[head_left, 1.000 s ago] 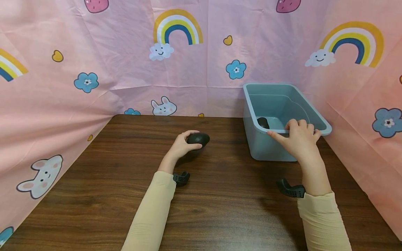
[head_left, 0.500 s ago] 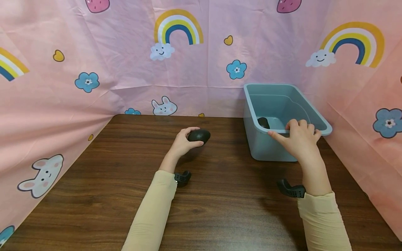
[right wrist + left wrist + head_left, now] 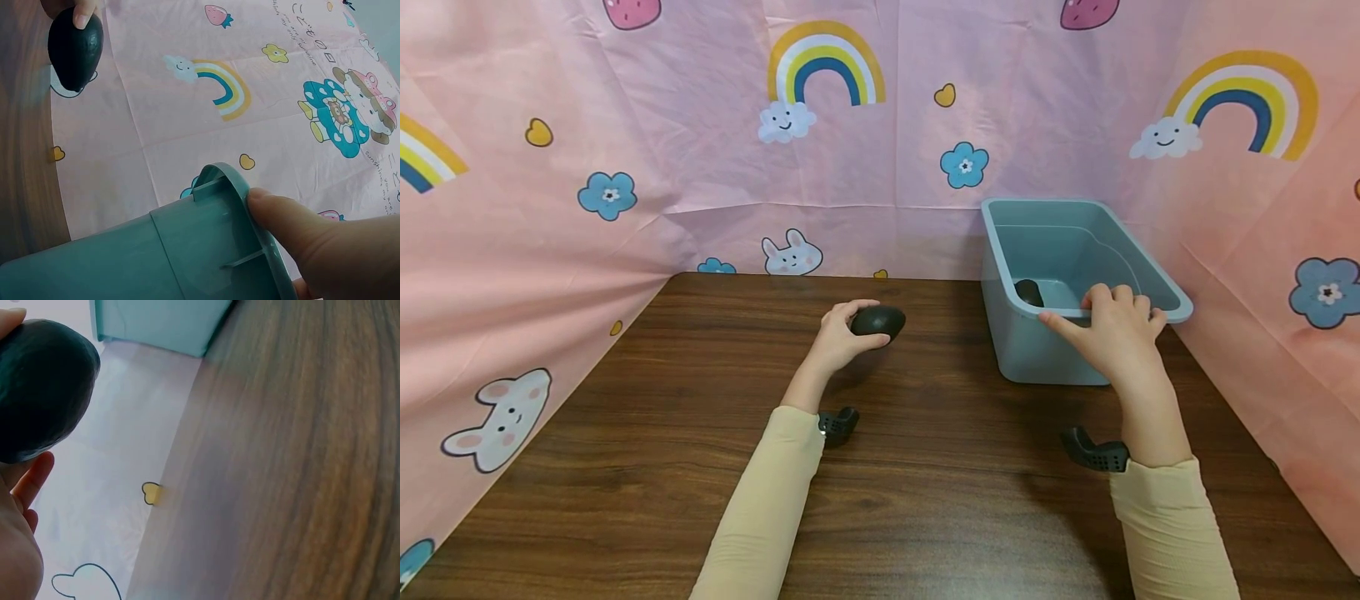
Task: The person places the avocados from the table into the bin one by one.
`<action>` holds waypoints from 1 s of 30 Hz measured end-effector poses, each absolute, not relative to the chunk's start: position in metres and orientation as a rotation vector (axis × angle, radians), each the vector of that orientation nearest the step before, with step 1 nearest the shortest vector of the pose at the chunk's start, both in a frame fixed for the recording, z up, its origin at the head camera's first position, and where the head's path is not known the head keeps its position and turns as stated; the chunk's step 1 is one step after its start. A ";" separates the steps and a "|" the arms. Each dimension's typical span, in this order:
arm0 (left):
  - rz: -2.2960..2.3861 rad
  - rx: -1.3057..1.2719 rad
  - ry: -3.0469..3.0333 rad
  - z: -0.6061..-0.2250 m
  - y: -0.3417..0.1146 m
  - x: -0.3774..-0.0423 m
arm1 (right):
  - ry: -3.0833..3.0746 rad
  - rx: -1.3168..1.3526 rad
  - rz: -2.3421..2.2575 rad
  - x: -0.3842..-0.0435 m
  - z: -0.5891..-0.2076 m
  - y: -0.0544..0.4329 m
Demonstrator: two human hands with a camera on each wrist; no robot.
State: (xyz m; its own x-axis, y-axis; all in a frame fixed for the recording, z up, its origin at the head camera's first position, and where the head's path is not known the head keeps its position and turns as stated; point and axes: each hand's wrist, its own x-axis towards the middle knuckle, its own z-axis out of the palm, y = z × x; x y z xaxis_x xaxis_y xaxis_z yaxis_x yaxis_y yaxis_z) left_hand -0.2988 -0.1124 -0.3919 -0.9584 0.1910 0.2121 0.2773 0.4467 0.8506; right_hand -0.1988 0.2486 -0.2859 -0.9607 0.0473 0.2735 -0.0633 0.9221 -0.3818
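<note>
A dark, nearly black avocado (image 3: 880, 322) is held over the left-middle part of the table by my left hand (image 3: 837, 340), thumb on the near side and fingers on the far side. In the left wrist view the avocado (image 3: 44, 390) shows a bumpy skin. My right hand (image 3: 1118, 335) grips the front rim of a blue-grey plastic bin (image 3: 1018, 350), its thumb (image 3: 281, 209) outside and its fingers over the edge. Inside the bin, by the left front corner, lies another dark rounded thing (image 3: 1028, 292), partly hidden by the rim.
The brown wooden table (image 3: 700, 483) runs back to a pink printed cloth (image 3: 715, 150) that hangs behind and on both sides. The bin stands at the back right, close to the cloth. Each wrist carries a black camera mount (image 3: 1093, 454).
My left hand has risen slightly and shifted a little to the right with the avocado. My right hand stays on the bin's rim, and the bin has not moved.
</note>
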 end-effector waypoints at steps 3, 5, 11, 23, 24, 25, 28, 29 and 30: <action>-1.543 -0.426 -2.591 -0.389 -0.111 -0.298 | -2.803 0.012 0.567 -0.199 -0.285 0.248; -1.544 -0.434 -2.580 -0.387 -0.110 -0.297 | -2.803 0.013 0.564 -0.199 -0.285 0.248; -1.564 -0.463 -2.535 -0.378 -0.107 -0.293 | -2.802 0.010 0.557 -0.199 -0.285 0.248; -1.535 -0.486 -2.515 -0.360 -0.101 -0.285 | -2.799 0.014 0.558 -0.199 -0.287 0.248; -1.534 -0.484 -2.515 -0.358 -0.101 -0.284 | -2.799 0.014 0.557 -0.199 -0.287 0.248; -1.532 -0.482 -2.514 -0.356 -0.100 -0.283 | -2.800 0.015 0.559 -0.199 -0.287 0.248; -1.507 -0.480 -2.522 -0.350 -0.099 -0.280 | -2.800 0.019 0.563 -0.200 -0.287 0.249; -1.494 -0.480 -2.525 -0.349 -0.099 -0.279 | -2.800 0.019 0.562 -0.200 -0.287 0.249; -1.486 -0.482 -2.528 -0.347 -0.098 -0.278 | -2.800 0.021 0.561 -0.200 -0.287 0.249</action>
